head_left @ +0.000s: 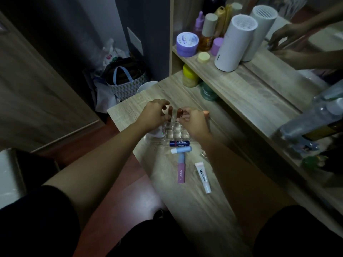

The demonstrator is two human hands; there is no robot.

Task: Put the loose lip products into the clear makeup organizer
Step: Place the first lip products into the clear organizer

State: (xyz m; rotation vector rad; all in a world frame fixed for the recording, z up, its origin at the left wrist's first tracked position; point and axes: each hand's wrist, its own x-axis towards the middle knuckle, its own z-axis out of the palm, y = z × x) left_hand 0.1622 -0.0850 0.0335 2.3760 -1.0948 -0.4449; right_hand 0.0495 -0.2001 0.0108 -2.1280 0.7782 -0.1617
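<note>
The clear makeup organizer (174, 131) stands on the wooden desk, its grid of small cells facing up. My left hand (155, 113) hovers over its far left part, fingers curled around a dark red lip tube (170, 109). My right hand (194, 120) is over the far right part, pinching a reddish-brown lip product (179, 112). A peach tip (206, 113) shows past the right hand; I cannot tell what holds it. Loose in front of the organizer lie a dark blue Nivea stick (179, 143), a light blue stick (181, 150), a pink tube (181, 170) and a white lip tube (203, 178).
A raised shelf (241, 86) runs along the right with jars, bottles and a white cylinder (234, 43); a mirror stands behind it. Clear bottles (311, 119) sit at the right. A yellow-lidded jar (190, 76) and a green jar stand under the shelf. Bags lie on the floor at left.
</note>
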